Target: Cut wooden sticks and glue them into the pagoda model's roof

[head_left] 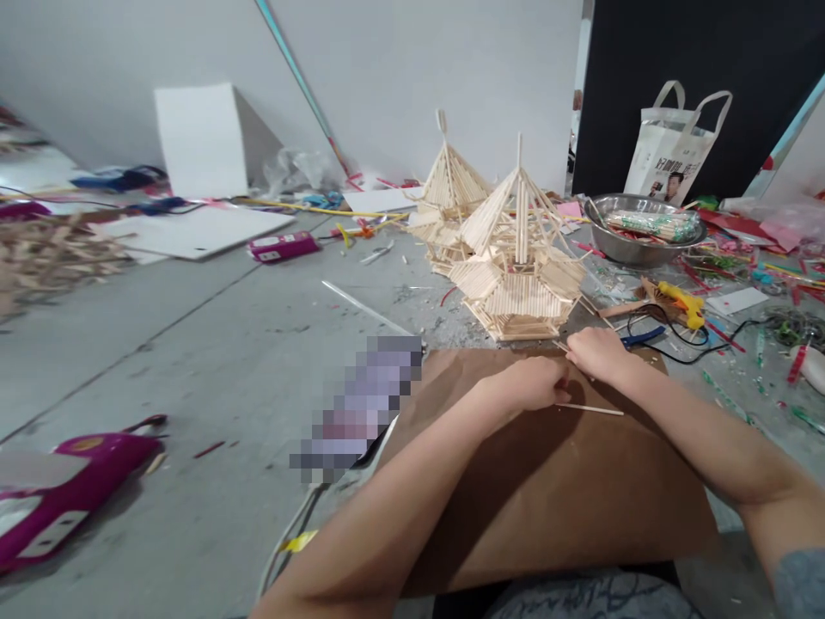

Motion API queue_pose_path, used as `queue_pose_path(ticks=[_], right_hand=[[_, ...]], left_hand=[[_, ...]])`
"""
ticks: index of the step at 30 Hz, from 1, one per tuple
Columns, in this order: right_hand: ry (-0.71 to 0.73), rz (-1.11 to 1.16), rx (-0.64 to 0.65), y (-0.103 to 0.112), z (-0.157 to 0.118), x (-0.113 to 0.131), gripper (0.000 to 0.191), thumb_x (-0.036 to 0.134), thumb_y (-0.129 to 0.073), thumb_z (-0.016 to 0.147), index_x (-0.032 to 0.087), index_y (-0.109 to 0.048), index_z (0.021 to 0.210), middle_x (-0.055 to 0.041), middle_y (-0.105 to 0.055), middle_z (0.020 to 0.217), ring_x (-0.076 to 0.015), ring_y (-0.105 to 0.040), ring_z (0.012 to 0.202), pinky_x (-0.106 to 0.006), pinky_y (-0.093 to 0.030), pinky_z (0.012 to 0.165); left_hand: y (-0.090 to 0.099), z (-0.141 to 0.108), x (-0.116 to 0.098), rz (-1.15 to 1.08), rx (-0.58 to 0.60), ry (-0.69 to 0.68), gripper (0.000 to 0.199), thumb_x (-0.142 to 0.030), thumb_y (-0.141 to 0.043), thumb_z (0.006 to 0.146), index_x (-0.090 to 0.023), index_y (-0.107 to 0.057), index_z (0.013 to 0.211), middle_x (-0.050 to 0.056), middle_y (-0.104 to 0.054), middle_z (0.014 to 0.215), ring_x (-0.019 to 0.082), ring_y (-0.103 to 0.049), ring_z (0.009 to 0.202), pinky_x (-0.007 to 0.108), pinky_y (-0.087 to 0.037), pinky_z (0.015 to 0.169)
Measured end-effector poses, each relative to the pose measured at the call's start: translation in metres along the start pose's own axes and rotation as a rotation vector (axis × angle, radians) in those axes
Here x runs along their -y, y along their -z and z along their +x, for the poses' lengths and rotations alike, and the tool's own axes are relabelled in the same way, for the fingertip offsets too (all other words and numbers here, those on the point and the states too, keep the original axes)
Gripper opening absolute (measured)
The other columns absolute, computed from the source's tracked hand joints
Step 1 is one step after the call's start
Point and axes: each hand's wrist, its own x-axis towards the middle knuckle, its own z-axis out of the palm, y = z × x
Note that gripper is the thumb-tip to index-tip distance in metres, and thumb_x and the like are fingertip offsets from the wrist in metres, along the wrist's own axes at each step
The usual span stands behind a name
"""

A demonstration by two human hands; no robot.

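My left hand [540, 381] is closed low over the brown board [554, 507], its fingertips turned away from view. A thin wooden stick [591, 409] lies just beside its fingers; I cannot tell if they grip it. Just to the right and farther forward, my right hand [596, 352] is closed, with the end of another thin stick [560, 346] poking out at its left. Beyond both hands stands a pavilion model made of wooden sticks [521, 292], with a pointed roof. A second stick model [451, 185] rises partly hidden behind it.
A phone [367, 404], pixelated, lies left of the board. Magenta tools [83, 490] rest on the grey floor. To the right are a yellow glue gun [683, 303] with a black cord, a metal bowl [635, 249] of packaged sticks and a white bag [670, 155].
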Motion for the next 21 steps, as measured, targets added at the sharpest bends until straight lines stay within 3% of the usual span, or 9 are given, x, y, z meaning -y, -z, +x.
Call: queue_pose_path(ticks=[6, 11, 21], right_hand=[[-0.016, 0.006, 0.04, -0.008, 0.003, 0.002, 0.03, 0.024, -0.042, 0.082, 0.013, -0.067, 0.093, -0.0182, -0.067, 0.09, -0.0276, -0.064, 0.085, -0.034, -0.046, 0.067], [0.007, 0.016, 0.041, -0.01, 0.0, 0.002, 0.03, 0.022, -0.041, 0.082, 0.013, -0.067, 0.093, -0.0176, -0.067, 0.091, -0.0263, -0.064, 0.086, -0.033, -0.046, 0.068], [0.057, 0.041, 0.059, -0.009, -0.007, 0.0, 0.03, 0.021, -0.04, 0.08, 0.013, -0.067, 0.089, -0.0173, -0.067, 0.09, -0.0266, -0.064, 0.085, -0.032, -0.045, 0.068]], left_hand=[[-0.004, -0.001, -0.007, 0.054, 0.008, -0.076, 0.029, -0.04, -0.061, 0.066, -0.019, -0.065, 0.085, 0.006, -0.067, 0.084, 0.02, -0.061, 0.074, 0.025, -0.042, 0.058], [-0.01, 0.001, -0.015, 0.066, -0.003, -0.068, 0.023, -0.029, -0.062, 0.068, -0.019, -0.066, 0.087, 0.008, -0.067, 0.088, 0.023, -0.061, 0.082, 0.029, -0.045, 0.066], [-0.016, 0.0, -0.02, 0.045, 0.018, -0.124, 0.018, -0.014, -0.049, 0.067, -0.016, -0.067, 0.068, 0.011, -0.068, 0.074, 0.023, -0.062, 0.064, 0.03, -0.043, 0.056]])
